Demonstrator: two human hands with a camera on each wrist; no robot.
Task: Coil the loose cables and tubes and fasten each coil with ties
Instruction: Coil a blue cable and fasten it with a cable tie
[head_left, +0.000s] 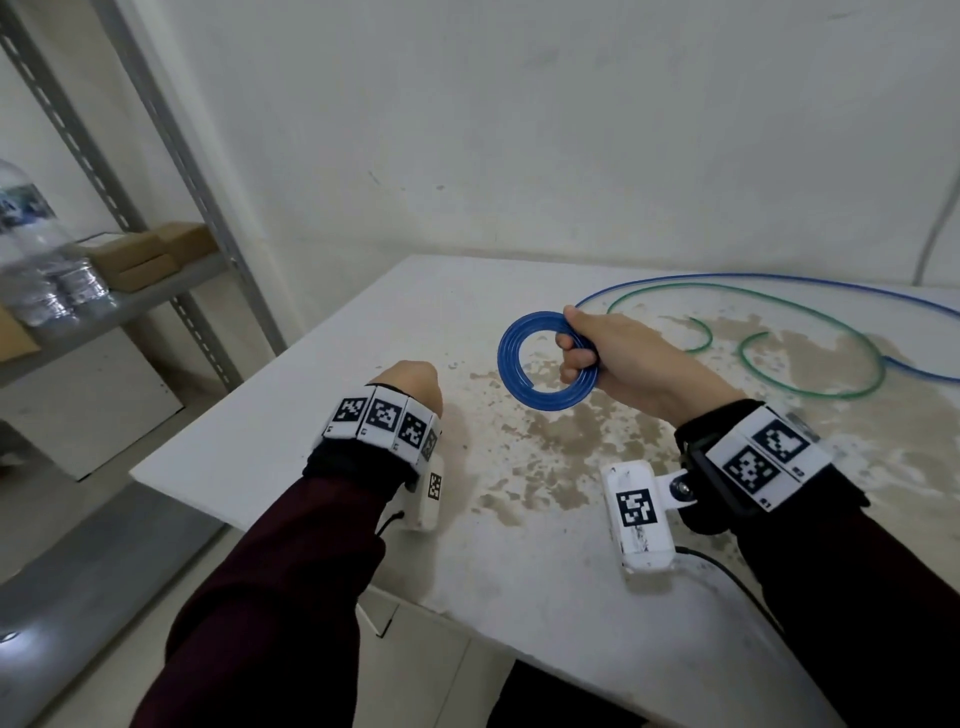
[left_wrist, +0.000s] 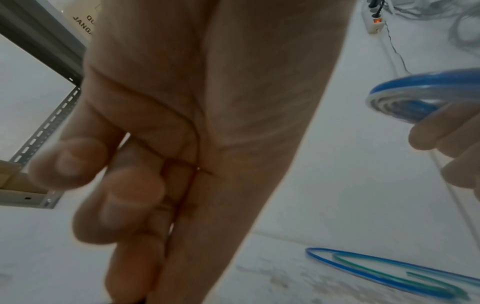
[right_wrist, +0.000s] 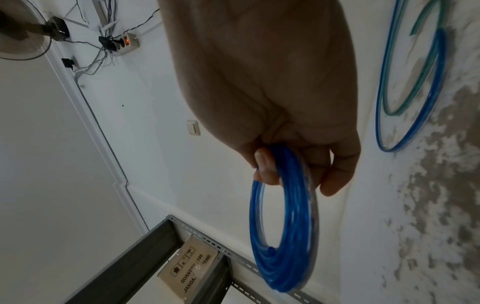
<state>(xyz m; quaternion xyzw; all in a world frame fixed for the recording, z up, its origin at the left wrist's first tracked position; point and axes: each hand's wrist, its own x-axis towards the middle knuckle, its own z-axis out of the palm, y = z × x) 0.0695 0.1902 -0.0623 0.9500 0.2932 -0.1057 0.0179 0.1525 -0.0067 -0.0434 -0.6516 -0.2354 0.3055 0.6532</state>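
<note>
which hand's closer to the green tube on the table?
Right. The right hand, gripping the blue tube coil, is above the table just beside the green tube. The left hand is farther away, toward the table's left edge, holding nothing.

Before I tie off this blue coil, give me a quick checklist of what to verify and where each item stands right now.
1. Right hand grips blue coil: ok.
2. Loops bunched together in the right wrist view: ok.
3. Left hand free: ok, fingers hold nothing.
4. Tie within reach: not ok, none visible on the table.
5. Blue tube fully coiled: cannot tell; a blue length lies on the table.
6. Green tube coiled: not ok, loose.
</note>
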